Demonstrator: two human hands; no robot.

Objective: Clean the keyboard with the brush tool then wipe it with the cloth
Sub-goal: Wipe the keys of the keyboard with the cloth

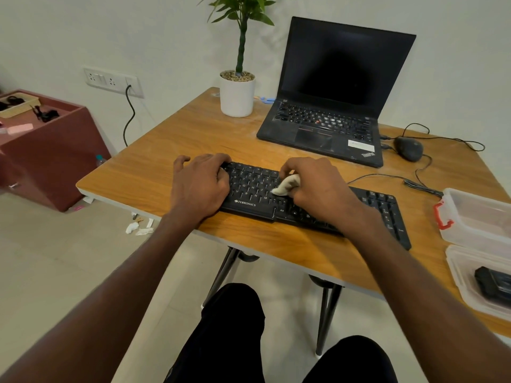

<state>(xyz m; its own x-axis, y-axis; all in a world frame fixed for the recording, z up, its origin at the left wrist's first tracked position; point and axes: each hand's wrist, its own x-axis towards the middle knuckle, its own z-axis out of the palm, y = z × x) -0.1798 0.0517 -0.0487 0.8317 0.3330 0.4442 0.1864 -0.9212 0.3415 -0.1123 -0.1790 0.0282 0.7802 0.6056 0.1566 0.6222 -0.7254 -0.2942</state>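
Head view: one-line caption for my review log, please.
Right hand presses a small white cloth onto the black Zebronics keyboard while left hand steadies it on the wooden desk.

Keyboard middle under right hand — cloth mostly hidden; plastic box cut off.

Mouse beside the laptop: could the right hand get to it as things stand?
Probably yes. The right hand grips the cloth on the keyboard, but only bare table and cable lie before the mouse.
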